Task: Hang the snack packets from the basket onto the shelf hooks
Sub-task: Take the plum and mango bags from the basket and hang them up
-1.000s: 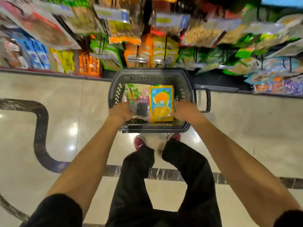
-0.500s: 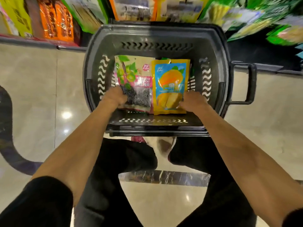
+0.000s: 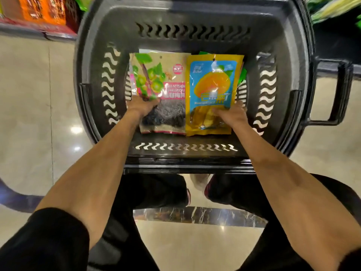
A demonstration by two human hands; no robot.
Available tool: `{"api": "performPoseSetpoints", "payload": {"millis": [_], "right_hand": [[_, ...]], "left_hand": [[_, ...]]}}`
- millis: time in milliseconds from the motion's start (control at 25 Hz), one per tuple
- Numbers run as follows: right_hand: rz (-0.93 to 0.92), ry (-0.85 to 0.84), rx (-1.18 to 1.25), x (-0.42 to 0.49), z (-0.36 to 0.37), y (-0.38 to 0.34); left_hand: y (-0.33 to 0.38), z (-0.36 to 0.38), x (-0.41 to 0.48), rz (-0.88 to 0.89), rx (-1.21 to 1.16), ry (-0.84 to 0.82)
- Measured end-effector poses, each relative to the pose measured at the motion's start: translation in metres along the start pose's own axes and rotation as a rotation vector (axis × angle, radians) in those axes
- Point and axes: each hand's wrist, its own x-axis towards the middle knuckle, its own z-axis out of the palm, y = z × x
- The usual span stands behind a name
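A dark grey slotted basket (image 3: 195, 14) stands on the glossy beige floor (image 3: 29, 104), its side handle (image 3: 340, 90) pointing right. Two packets lie flat side by side on its bottom, touching: a green-and-pink packet (image 3: 166, 75) on the left and a yellow packet (image 3: 213, 85) on the right. A dark curved band (image 3: 11, 200) and a marbled strip (image 3: 195, 215) cross the floor nearer the person.

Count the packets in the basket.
2 plainly: a pink packet at the left hand, a yellow packet at the right hand. Green edges beneath hint at more.
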Motion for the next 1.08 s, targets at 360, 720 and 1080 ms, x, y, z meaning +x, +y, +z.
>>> {"api": "performPoseSetpoints", "payload": {"millis": [360, 720, 1080], "right_hand": [[-0.100, 0.007, 0.394, -0.029, -0.009, 0.015], [-0.293, 0.031, 0.521, -0.134, -0.076, -0.008], [-0.337, 0.133, 0.929, -0.319, -0.216, -0.022]], "left_hand": [[0.002, 0.000, -0.050, 0.191, -0.029, 0.074], [0.047, -0.056, -0.158, 0.360, -0.091, 0.034], [0.110, -0.162, -0.366, 0.543, -0.445, 0.041]]}}
